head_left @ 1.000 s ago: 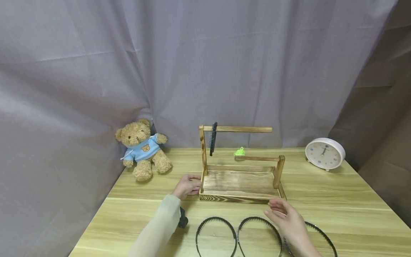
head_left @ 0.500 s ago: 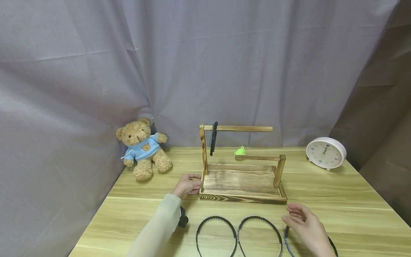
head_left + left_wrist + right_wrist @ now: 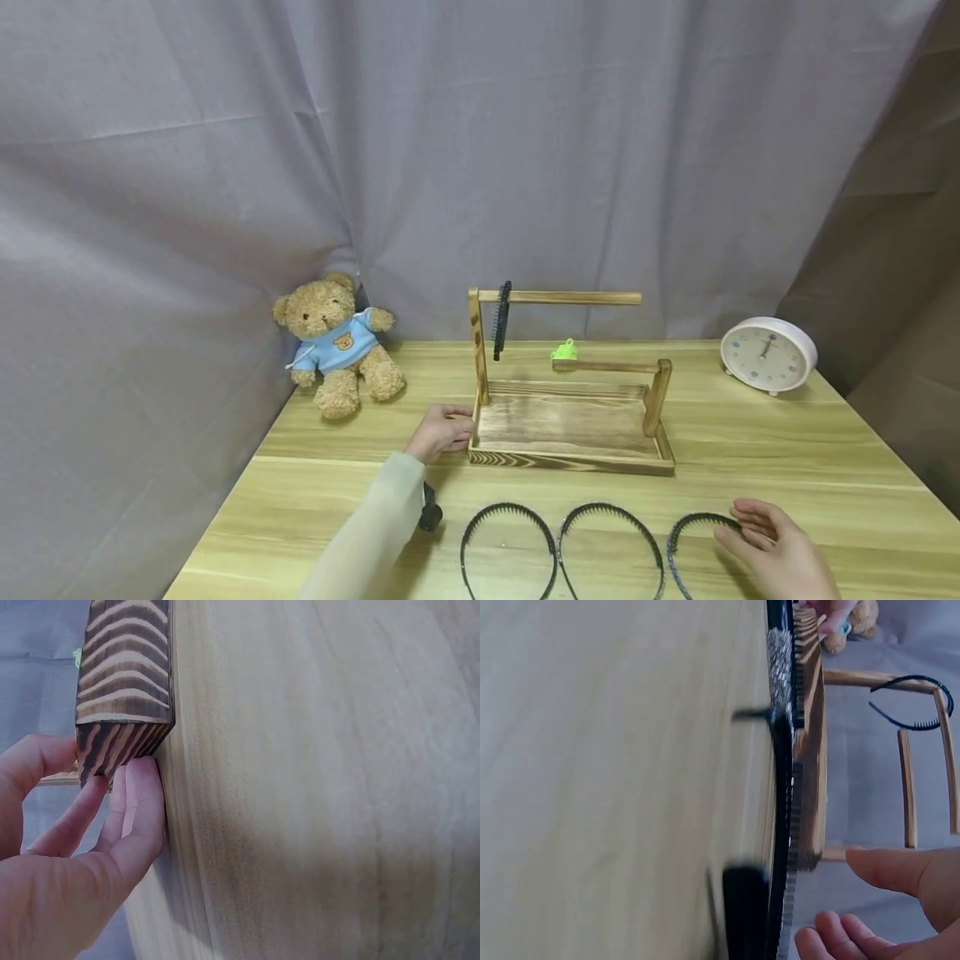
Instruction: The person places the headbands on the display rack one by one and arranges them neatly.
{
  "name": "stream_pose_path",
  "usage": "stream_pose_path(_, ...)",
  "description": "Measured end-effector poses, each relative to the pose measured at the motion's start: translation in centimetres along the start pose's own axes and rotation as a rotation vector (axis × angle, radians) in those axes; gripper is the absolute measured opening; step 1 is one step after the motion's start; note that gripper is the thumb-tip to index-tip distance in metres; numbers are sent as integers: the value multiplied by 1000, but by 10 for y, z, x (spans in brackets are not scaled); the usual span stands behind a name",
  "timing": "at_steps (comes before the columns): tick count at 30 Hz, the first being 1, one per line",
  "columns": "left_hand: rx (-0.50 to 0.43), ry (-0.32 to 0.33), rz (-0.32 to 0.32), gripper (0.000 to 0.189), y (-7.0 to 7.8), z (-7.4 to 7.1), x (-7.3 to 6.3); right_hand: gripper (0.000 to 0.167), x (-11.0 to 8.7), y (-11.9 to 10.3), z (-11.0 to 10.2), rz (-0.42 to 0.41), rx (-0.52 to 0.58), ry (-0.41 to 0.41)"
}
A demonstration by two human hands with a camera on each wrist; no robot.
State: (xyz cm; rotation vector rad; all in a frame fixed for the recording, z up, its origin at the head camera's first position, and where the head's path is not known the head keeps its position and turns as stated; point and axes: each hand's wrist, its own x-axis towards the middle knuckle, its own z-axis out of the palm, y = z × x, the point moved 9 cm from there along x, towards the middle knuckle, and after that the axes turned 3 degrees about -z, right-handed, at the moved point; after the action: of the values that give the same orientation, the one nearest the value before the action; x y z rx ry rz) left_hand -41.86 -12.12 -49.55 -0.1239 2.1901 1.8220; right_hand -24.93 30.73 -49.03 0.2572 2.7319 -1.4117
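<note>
My left hand (image 3: 438, 431) is at the left end of a wooden rack (image 3: 573, 462) with a shallow tray and two bars. In the left wrist view its fairly straight fingertips (image 3: 141, 769) touch the tray's striped outer end. My right hand (image 3: 780, 550), thumb and fingers apart, hovers at the rightmost headband (image 3: 678, 533), overlapping its curve in the head view. Two more black toothed headbands, a left one (image 3: 467, 537) and a middle one (image 3: 652, 542), lie left of it. Another black headband (image 3: 501, 321) hangs on the rack's upper bar.
A teddy bear (image 3: 337, 346) in a blue top sits at the back left. A white clock (image 3: 768, 354) stands at the back right, and a small bright green object (image 3: 564, 350) shows behind the lower bar. Grey curtain (image 3: 525, 150) backs the table.
My right hand has moved right and toward me, from the rack's front right corner to the rightmost headband. My left hand stays at the rack's end.
</note>
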Motion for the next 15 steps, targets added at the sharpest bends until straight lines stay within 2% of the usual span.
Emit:
stream_pose_path(8, -4, 14, -1, 40, 2, -2, -2, 90, 1, 22, -12, 61, -98, -94)
stream_pose_path(12, -7, 9, -2, 39, 0, -1, 0, 91, 1, 31, -16, 69, -148, -130)
stream_pose_path(15, -6, 10, -3, 40, 1, 0, -1, 89, 2, 36, -18, 45, -218, -171)
